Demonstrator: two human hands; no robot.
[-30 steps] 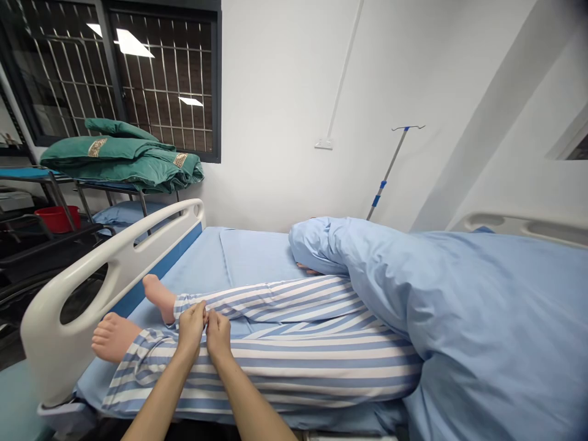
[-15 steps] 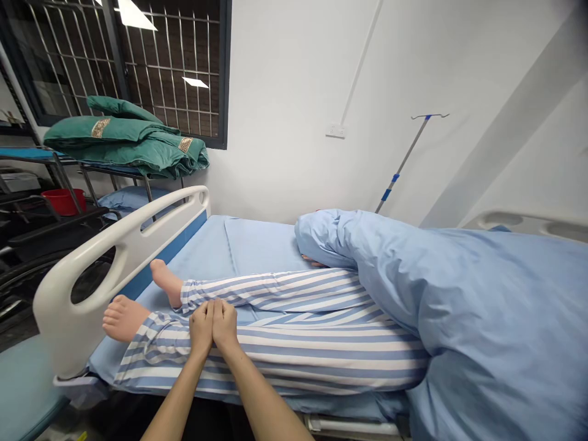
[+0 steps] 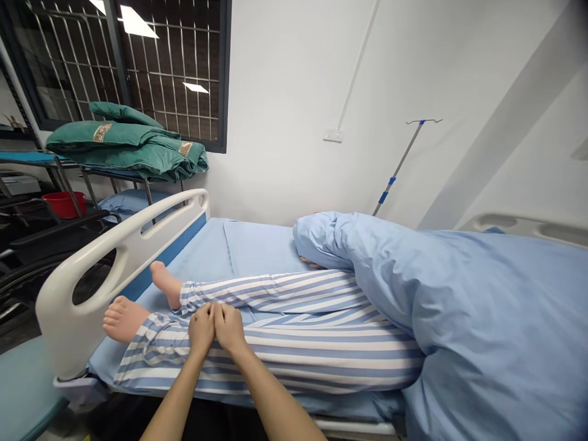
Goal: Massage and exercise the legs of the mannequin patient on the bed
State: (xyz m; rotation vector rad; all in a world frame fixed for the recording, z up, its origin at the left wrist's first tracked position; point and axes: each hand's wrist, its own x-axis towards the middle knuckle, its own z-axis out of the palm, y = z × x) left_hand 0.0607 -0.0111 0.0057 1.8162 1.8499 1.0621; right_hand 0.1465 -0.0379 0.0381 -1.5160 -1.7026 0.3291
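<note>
The left hand (image 3: 201,331) and the right hand (image 3: 228,331) lie side by side on the nearer leg of a pair of blue-and-white striped pyjama trousers (image 3: 294,358), worn by a lying figure. The fingers (image 3: 207,313) curl together against the cloth; this view cannot show whether they clench a fold or merely rest on it. The trousers lie directly beneath the fingers, with the farther trouser leg (image 3: 275,293) just beyond them.

Caution: a hard pull on the cloth at this point could twist the trousers or shift both legs. Left of the fingers, a smooth bare foot (image 3: 124,318) lies close to a curved white plastic side rail (image 3: 114,245); a wide leftward sweep could knock the hand or foot against the rail. Right of the fingers, a bulky pale blue quilt (image 3: 459,300) covers the figure's upper part, and cloth drawn that way could catch in its folds. The near bed edge lies just behind the fingers, so loose items could slip off there. The main open room is the strip of pale blue bed sheet (image 3: 261,245) beyond the fingers.
</note>
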